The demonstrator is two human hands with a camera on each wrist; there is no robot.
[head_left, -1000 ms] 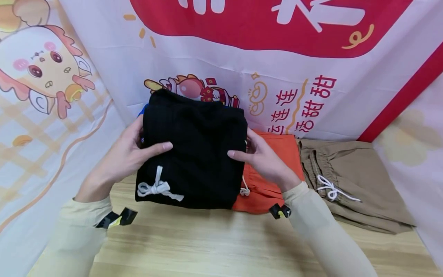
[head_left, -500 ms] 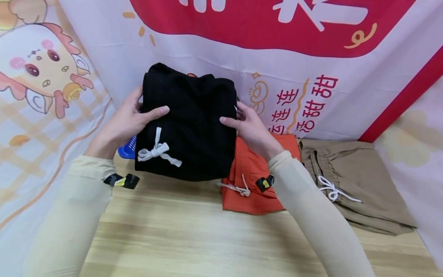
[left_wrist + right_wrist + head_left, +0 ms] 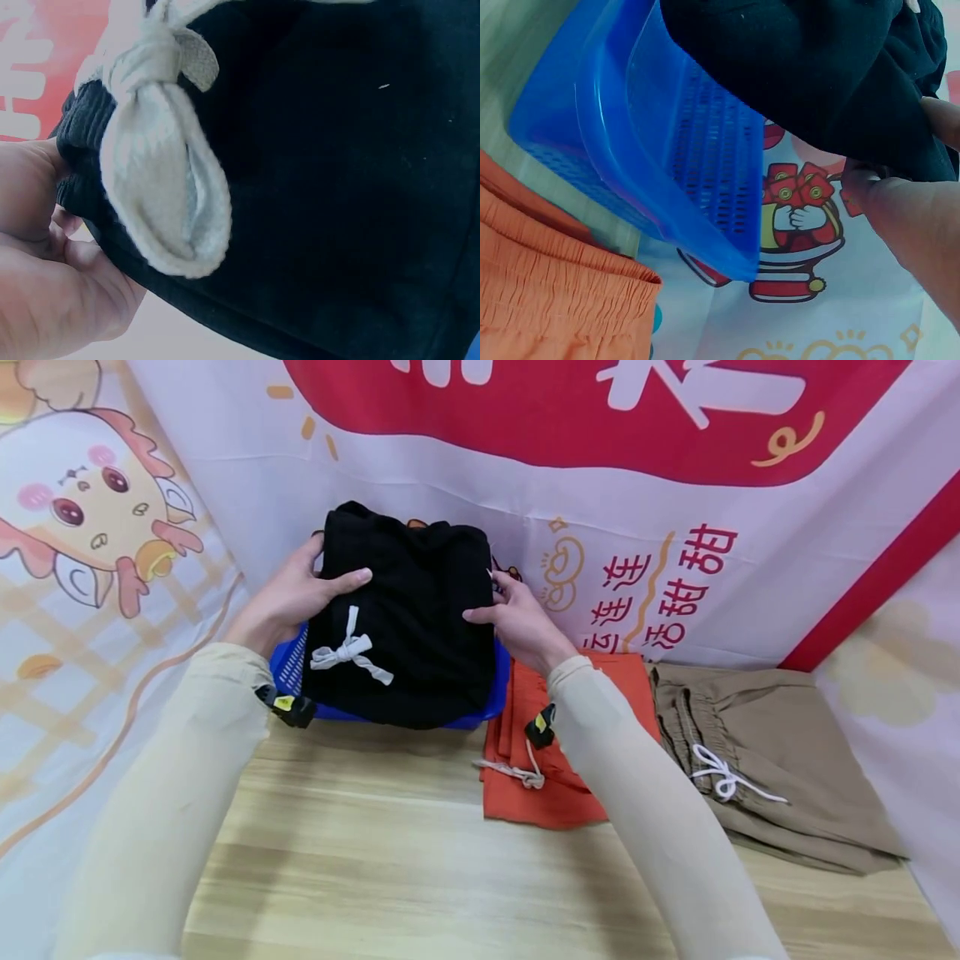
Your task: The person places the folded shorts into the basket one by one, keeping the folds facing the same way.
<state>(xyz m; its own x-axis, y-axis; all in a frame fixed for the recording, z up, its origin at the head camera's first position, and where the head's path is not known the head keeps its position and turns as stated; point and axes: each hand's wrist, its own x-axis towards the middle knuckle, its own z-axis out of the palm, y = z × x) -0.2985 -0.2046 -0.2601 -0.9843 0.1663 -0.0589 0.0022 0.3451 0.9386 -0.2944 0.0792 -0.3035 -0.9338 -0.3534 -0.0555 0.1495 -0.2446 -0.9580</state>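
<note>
Black folded garment (image 3: 408,627), pinched at its sides by left hand (image 3: 296,597) and right hand (image 3: 521,622), hangs over the blue basket (image 3: 604,150) — its front rim, hidden half a second ago, now shows.

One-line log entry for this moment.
left grip: holds black garment | right grip: same | black garment: over blue basket | orange garment, brown garment: on table

Between left fingers (image 3: 351,581) and right fingers (image 3: 482,613), the held garment (image 3: 412,610) is hanging over the basket (image 3: 600,112); farther right, the middle garment (image 3: 547,797), then the end garment (image 3: 787,743), are lying.
</note>
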